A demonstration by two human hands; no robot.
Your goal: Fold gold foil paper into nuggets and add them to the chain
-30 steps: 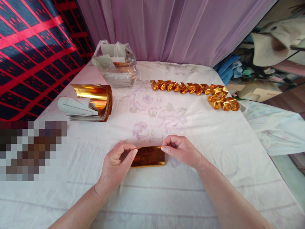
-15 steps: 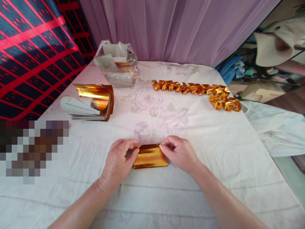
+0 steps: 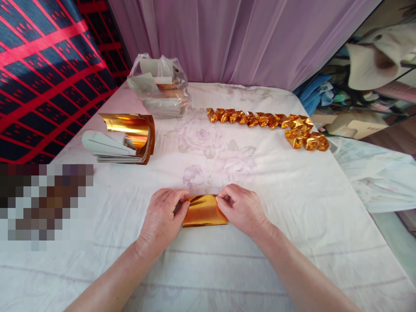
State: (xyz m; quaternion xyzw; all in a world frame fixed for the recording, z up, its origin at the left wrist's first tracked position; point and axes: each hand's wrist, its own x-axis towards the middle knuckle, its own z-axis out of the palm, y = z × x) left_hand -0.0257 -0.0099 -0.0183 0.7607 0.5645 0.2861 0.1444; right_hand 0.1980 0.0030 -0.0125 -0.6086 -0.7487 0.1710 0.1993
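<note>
A folded sheet of shiny gold foil paper (image 3: 205, 211) lies on the floral cloth in front of me, its long side running left to right. My left hand (image 3: 167, 214) pinches its upper left corner between thumb and fingers. At the upper right corner, my right hand (image 3: 242, 208) grips the paper the same way, fingers curled. Farther off to the left, a curled stack of gold paper sheets (image 3: 130, 125) with pale backs rests on the cloth. A row of folded gold paper pieces (image 3: 250, 119) stretches across the back right, doubling back at its right end.
A clear plastic bag (image 3: 159, 86) holding more paper stands at the back left. Behind the cloth-covered table (image 3: 292, 251) hangs a purple curtain (image 3: 234, 39). Clutter with a cardboard box (image 3: 355, 123) sits beyond the right edge. A red and dark patterned fabric (image 3: 48, 73) is at left.
Both hands keep their pinch on the gold paper. Its upper edge has shifted slightly under the fingers, and the light falls differently on its surface.
</note>
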